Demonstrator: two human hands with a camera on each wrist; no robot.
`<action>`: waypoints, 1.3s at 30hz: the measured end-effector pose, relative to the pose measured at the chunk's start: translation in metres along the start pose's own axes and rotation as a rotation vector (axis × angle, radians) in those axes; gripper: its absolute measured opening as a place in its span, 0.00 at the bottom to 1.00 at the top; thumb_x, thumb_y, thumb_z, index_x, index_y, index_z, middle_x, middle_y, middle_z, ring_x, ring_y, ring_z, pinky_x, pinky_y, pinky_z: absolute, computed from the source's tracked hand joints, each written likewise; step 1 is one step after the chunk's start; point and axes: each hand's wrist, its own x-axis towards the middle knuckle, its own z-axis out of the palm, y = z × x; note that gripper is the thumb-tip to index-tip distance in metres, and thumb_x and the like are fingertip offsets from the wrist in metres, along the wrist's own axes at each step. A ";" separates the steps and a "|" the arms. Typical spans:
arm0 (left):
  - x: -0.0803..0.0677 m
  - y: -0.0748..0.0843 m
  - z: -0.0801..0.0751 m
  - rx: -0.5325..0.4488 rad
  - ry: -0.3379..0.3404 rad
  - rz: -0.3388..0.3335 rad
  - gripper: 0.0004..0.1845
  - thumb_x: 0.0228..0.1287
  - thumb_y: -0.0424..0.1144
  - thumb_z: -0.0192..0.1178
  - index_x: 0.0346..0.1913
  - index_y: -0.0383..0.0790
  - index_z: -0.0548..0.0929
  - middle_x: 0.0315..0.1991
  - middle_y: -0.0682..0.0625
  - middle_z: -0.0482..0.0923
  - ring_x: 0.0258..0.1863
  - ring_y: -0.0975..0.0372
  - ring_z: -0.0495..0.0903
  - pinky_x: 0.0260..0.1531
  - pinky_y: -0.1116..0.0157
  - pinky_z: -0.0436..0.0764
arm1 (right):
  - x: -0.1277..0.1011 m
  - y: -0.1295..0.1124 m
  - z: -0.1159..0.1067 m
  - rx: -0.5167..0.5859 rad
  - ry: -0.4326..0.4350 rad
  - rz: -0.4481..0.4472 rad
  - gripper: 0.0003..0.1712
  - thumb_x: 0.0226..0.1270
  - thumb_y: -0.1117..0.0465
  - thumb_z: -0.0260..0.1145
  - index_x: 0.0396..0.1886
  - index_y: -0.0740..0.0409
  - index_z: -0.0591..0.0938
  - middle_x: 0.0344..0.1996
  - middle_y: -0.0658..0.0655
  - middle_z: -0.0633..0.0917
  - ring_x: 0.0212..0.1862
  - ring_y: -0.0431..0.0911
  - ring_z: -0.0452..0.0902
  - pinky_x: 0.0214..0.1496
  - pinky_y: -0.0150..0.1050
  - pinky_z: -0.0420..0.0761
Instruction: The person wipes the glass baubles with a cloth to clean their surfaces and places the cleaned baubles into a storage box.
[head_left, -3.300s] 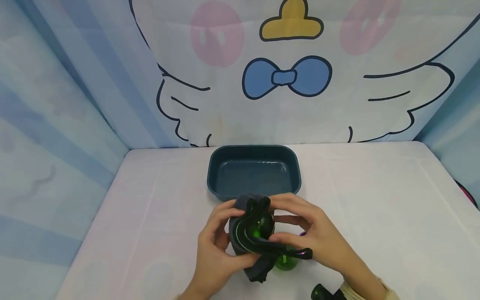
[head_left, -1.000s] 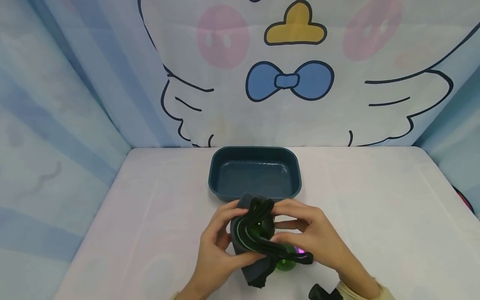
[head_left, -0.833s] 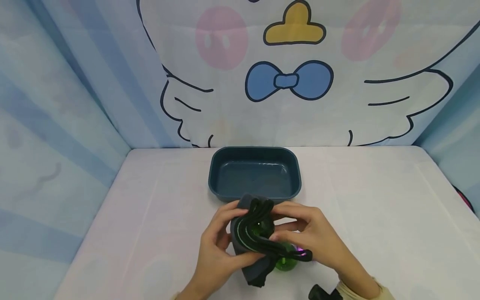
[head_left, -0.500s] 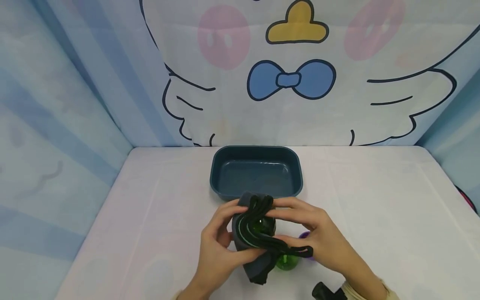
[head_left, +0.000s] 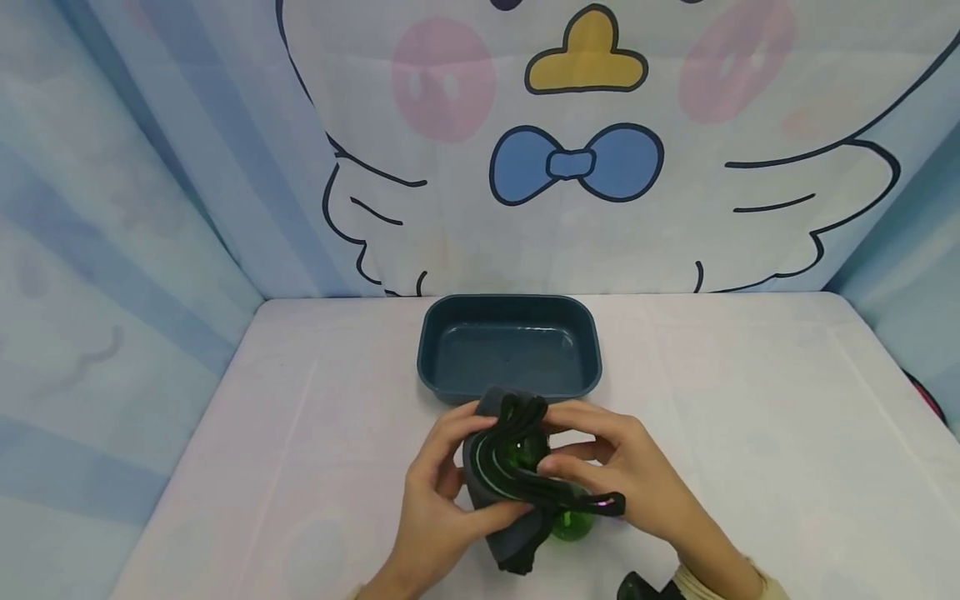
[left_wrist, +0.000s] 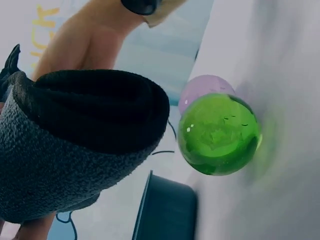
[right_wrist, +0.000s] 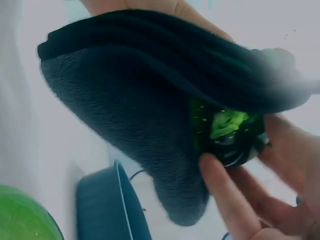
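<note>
Both hands hold a dark grey fleece pouch (head_left: 495, 487) with a black rim just above the table. My left hand (head_left: 480, 467) grips it from the left, thumb under and fingers over the top. My right hand (head_left: 547, 442) pinches the black rim from the right, and its fingers (right_wrist: 225, 195) touch a green ball (right_wrist: 225, 125) at the pouch's mouth. In the left wrist view the pouch (left_wrist: 75, 150) hangs beside a second green ball (left_wrist: 219, 134) and a pale purple ball (left_wrist: 202, 90), both lying on the table. That second green ball (head_left: 572, 525) sits under my right hand.
A dark teal rectangular tray (head_left: 510, 350) stands empty just behind the hands, also seen as the tray (right_wrist: 100, 210) in the right wrist view. A white cloth covers the table (head_left: 750, 417). Cartoon-printed fabric walls close in the back and sides. A black wrist device (head_left: 645, 587) shows at the bottom edge.
Both hands keep hold of the pouch in about the same place. My right hand has shifted slightly and now covers the purple ball that showed beside it half a second ago.
</note>
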 end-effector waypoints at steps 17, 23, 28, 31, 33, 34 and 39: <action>0.005 0.003 0.002 -0.086 0.105 -0.145 0.40 0.40 0.19 0.75 0.61 0.38 0.74 0.64 0.43 0.70 0.65 0.50 0.72 0.56 0.55 0.82 | 0.003 -0.003 -0.007 -0.154 -0.049 -0.116 0.30 0.57 0.75 0.72 0.61 0.57 0.79 0.58 0.55 0.79 0.62 0.45 0.76 0.61 0.39 0.81; 0.004 0.004 0.001 -0.075 0.087 -0.112 0.39 0.41 0.19 0.76 0.61 0.37 0.74 0.64 0.42 0.70 0.65 0.50 0.72 0.55 0.55 0.82 | 0.003 0.003 -0.004 -0.213 -0.036 -0.206 0.29 0.58 0.75 0.71 0.60 0.57 0.81 0.60 0.55 0.79 0.64 0.45 0.74 0.65 0.32 0.76; 0.003 0.001 0.000 -0.056 0.048 -0.056 0.37 0.44 0.20 0.75 0.61 0.35 0.74 0.64 0.40 0.70 0.64 0.51 0.73 0.54 0.56 0.83 | 0.003 0.002 -0.001 -0.112 -0.026 -0.168 0.27 0.60 0.76 0.68 0.61 0.61 0.80 0.58 0.59 0.80 0.62 0.44 0.76 0.59 0.37 0.82; 0.003 -0.001 0.000 -0.031 0.029 -0.023 0.37 0.45 0.21 0.75 0.62 0.34 0.74 0.64 0.40 0.70 0.64 0.50 0.72 0.54 0.57 0.83 | 0.002 -0.001 0.000 -0.011 -0.012 -0.049 0.25 0.62 0.74 0.68 0.61 0.63 0.79 0.55 0.61 0.81 0.59 0.43 0.79 0.52 0.41 0.86; 0.002 -0.001 0.000 -0.021 0.029 -0.024 0.36 0.45 0.22 0.75 0.61 0.35 0.74 0.64 0.41 0.70 0.64 0.50 0.72 0.53 0.57 0.84 | 0.002 -0.003 0.000 0.033 0.003 0.047 0.23 0.64 0.71 0.68 0.60 0.63 0.80 0.54 0.62 0.82 0.56 0.43 0.81 0.50 0.41 0.86; 0.003 -0.001 0.001 -0.021 0.033 -0.031 0.37 0.45 0.22 0.75 0.61 0.36 0.74 0.63 0.42 0.70 0.64 0.50 0.72 0.53 0.57 0.84 | 0.002 -0.004 0.000 0.045 0.011 0.089 0.23 0.64 0.69 0.68 0.60 0.63 0.80 0.53 0.62 0.83 0.55 0.43 0.81 0.50 0.40 0.86; 0.001 0.000 0.002 -0.056 0.071 -0.122 0.38 0.43 0.21 0.75 0.61 0.39 0.75 0.64 0.43 0.70 0.64 0.51 0.73 0.55 0.57 0.83 | 0.000 -0.005 0.002 -0.001 0.005 0.130 0.23 0.66 0.67 0.68 0.61 0.60 0.79 0.54 0.59 0.82 0.57 0.41 0.80 0.53 0.38 0.85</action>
